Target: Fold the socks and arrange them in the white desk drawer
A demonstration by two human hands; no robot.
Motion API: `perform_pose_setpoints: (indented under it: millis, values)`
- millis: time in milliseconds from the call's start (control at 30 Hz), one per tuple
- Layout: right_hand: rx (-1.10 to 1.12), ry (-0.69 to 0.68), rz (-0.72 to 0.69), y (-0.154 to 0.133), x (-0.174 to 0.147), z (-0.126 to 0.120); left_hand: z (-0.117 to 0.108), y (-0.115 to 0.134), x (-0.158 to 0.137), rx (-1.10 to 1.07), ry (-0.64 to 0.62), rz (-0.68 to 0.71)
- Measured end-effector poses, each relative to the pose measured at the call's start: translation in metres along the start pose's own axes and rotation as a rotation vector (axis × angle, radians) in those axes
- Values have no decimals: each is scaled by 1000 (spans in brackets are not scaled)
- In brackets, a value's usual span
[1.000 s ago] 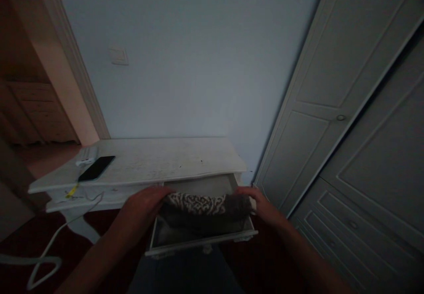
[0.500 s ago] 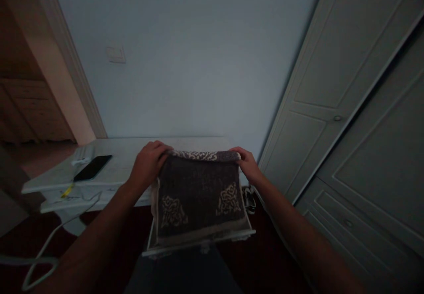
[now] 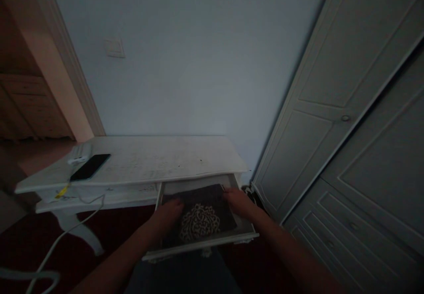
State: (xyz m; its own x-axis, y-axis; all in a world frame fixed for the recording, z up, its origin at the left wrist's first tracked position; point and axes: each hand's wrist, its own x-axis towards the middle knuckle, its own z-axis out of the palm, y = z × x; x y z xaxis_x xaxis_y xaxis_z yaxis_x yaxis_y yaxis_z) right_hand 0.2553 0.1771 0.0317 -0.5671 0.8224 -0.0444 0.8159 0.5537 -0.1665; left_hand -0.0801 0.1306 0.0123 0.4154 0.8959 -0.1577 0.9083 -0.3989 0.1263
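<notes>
A dark grey-brown towel (image 3: 205, 197) with a pale scrolled pattern lies folded inside the pulled-out drawer (image 3: 202, 242) of a white table. My left hand (image 3: 168, 211) grips the towel at its left side, the fingers curled and partly hidden. At the far right corner of the towel, my right hand (image 3: 234, 199) pinches the edge. The towel covers most of the drawer's bottom, with a strip of the drawer's inside showing behind it.
On the left of the white table top (image 3: 159, 157) lie a phone (image 3: 91, 167) and a white box-like object (image 3: 80, 153). A pale cable (image 3: 66, 234) hangs down in front. A wardrobe (image 3: 311, 139) stands at the right; a wall is behind.
Both hands have come down with the towel from above the drawer into it. The towel now lies flat and folded over, its large scrolled motif uppermost, and the table top shows again.
</notes>
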Motion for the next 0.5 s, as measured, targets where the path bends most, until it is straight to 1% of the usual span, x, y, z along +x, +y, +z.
perform_pose_setpoints:
  millis: [100,200,300,367,500]
  values:
    - [-5,4,7,-11,27,10,-8,4,27,13,78,-99]
    - [11,3,23,-15,50,17,-15,4,42,5,73,-188]
    - [57,-3,43,-14,64,19,-15,1,42,-53,24,-223]
    - [105,13,57,-11,68,18,-14,-2,39,-120,13,-243]
    - [286,71,78,0,62,7,-16,-15,32,-329,56,-292]
